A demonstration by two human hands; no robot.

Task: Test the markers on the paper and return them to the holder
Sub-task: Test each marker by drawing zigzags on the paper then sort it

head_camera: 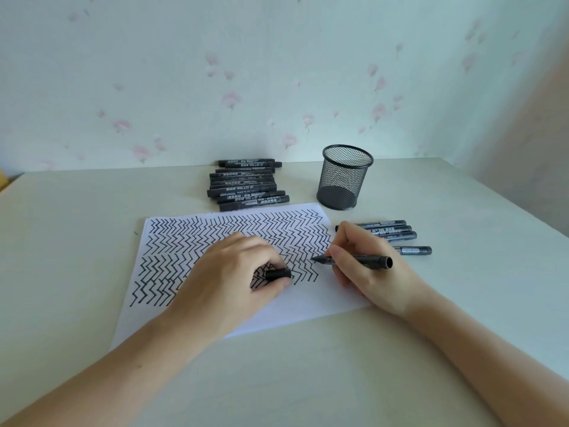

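- Markers: one uncapped marker [354,259] is gripped in the right hand [366,269], tip on the paper [191,241].
- Its cap [278,273] is pinched in the fingers of the left hand [234,272], which rests on the paper.
- Testing is judged under way; recapping comes next, then the empty holder [345,177].

1 holder [345,177], 1 paper [308,300] (2 hands [234,272]).

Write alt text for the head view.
The right hand holds an uncapped marker to zigzag-covered paper, while the left hand pinches its cap. Behind stand an empty mesh holder and a marker pile.
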